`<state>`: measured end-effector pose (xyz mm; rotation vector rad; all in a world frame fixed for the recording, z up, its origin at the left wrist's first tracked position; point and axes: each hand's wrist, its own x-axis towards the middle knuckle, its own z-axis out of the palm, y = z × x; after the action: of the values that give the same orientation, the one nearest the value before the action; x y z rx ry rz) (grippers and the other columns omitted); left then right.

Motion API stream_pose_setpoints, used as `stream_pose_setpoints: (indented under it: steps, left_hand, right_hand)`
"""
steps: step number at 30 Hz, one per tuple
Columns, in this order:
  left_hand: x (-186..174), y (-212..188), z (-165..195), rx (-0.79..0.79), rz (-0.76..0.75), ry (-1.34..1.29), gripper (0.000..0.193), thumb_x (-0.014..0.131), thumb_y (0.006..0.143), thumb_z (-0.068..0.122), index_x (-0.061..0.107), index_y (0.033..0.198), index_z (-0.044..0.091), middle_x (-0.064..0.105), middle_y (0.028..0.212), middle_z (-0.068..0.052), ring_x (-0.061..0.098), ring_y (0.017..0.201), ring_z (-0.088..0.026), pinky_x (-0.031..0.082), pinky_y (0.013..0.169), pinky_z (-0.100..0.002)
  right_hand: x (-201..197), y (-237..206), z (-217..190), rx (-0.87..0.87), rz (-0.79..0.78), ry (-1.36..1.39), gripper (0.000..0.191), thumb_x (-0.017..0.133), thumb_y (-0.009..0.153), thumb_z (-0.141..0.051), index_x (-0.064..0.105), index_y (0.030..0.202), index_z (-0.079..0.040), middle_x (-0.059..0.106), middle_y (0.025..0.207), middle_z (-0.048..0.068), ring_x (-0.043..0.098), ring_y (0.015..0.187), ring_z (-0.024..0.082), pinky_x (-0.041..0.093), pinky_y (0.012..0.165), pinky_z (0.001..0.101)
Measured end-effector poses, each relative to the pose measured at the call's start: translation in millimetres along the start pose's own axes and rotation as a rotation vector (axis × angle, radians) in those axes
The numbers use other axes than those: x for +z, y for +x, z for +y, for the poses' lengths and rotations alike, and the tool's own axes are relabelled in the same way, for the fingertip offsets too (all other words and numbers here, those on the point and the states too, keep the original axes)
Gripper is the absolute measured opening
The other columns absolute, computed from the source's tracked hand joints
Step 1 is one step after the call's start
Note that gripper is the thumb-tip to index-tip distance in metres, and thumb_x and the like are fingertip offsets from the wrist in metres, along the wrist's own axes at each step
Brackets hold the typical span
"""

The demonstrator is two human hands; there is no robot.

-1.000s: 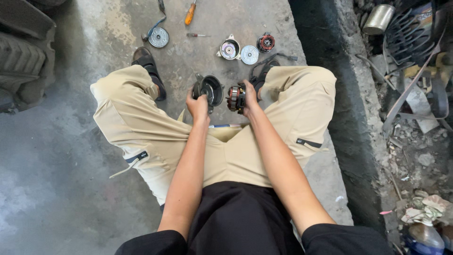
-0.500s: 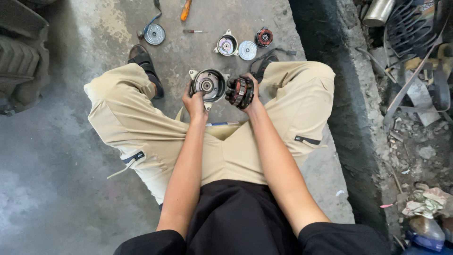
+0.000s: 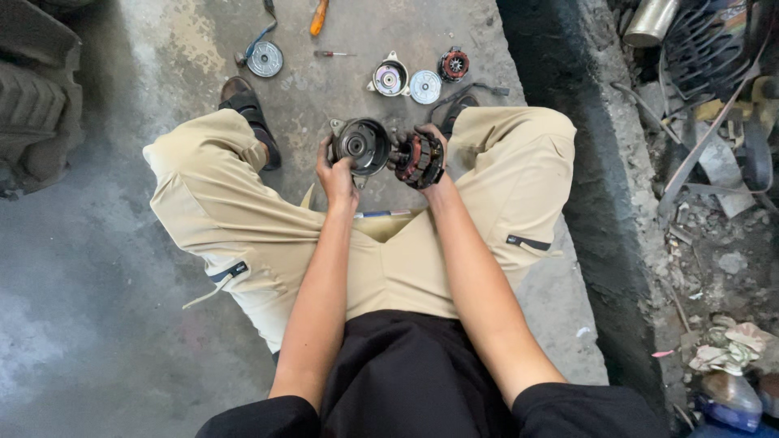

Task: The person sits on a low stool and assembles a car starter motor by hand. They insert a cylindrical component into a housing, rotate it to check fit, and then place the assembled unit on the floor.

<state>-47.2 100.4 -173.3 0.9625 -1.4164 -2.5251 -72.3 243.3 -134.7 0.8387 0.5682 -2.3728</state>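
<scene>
Now we see the left hand gripping the round metal housing above the concrete floor; the right hand clutches the wound rotor just beside it; a slack grip could drop either onto the loose parts.

- Left hand w/ round housing: dark grey-black metal, shiny silver centre.
- Right hand w/ rotor: black, w/ reddish-copper bands in a stripe pattern.
- Trousers: plain khaki-beige, small black tabs at pockets.
- Shirt: plain black.
- Shoe: dark brown-black.
- Concrete floor: mottled grey, pale blotches.
- Screwdriver: orange handle.
- Disc: pale silver-white.
- Cover: silver, purplish centre.
- Small part: black w/ red ring.
- Pulley: silver-grey, w/ blue wire.
</scene>
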Motion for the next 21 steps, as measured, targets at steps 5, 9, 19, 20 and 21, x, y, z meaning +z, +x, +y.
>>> stream_pose_setpoints:
  steps: [5, 9, 19, 20, 21]
  left_hand:
    - [0, 2, 0, 0.006, 0.013, -0.035, 0.069, 0.049, 0.069, -0.016, 0.058, 0.137, -0.002, 0.068, 0.113, -0.012, 0.066, 0.094, -0.020, 0.054, 0.079, -0.026]
    - [0, 4, 1, 0.035, 0.043, -0.007, 0.070, 0.049, 0.068, -0.017, 0.060, 0.136, -0.003, 0.067, 0.112, -0.012, 0.064, 0.091, -0.020, 0.051, 0.074, -0.027]
    - [3, -2, 14, 0.036, 0.041, -0.012, 0.068, 0.047, 0.068, -0.017, 0.062, 0.133, -0.003, 0.068, 0.113, -0.012, 0.065, 0.093, -0.019, 0.053, 0.075, -0.026]
    - [3, -2, 16, 0.027, 0.046, -0.027, 0.068, 0.047, 0.067, -0.017, 0.062, 0.132, -0.003, 0.068, 0.113, -0.011, 0.066, 0.094, -0.019, 0.054, 0.076, -0.025]
    - [4, -3, 17, 0.036, 0.048, -0.019, 0.068, 0.047, 0.067, -0.017, 0.062, 0.132, -0.003, 0.068, 0.113, -0.011, 0.066, 0.093, -0.019, 0.054, 0.075, -0.025]
  right_hand:
    - [0, 0, 0, 0.036, -0.265, 0.049, 0.036, 0.055, 0.084, -0.042, 0.060, 0.084, -0.006, 0.062, 0.081, 0.010, 0.057, 0.060, 0.029, 0.048, 0.055, 0.0422]
    - [3, 1, 1, 0.024, -0.217, 0.051, 0.033, 0.055, 0.084, -0.041, 0.057, 0.082, -0.008, 0.060, 0.083, 0.009, 0.057, 0.065, 0.028, 0.049, 0.061, 0.0429]
    - [11, 0, 6, 0.036, -0.233, 0.083, 0.031, 0.053, 0.087, -0.040, 0.052, 0.079, -0.009, 0.047, 0.069, 0.004, 0.046, 0.058, 0.023, 0.040, 0.056, 0.0386]
    - [13, 0, 7, 0.035, -0.229, 0.079, 0.032, 0.053, 0.087, -0.040, 0.051, 0.078, -0.009, 0.047, 0.069, 0.004, 0.046, 0.058, 0.023, 0.040, 0.056, 0.0386]
    - [14, 0, 7, 0.035, -0.225, 0.075, 0.032, 0.053, 0.087, -0.040, 0.050, 0.077, -0.009, 0.046, 0.069, 0.004, 0.046, 0.059, 0.023, 0.040, 0.056, 0.0386]
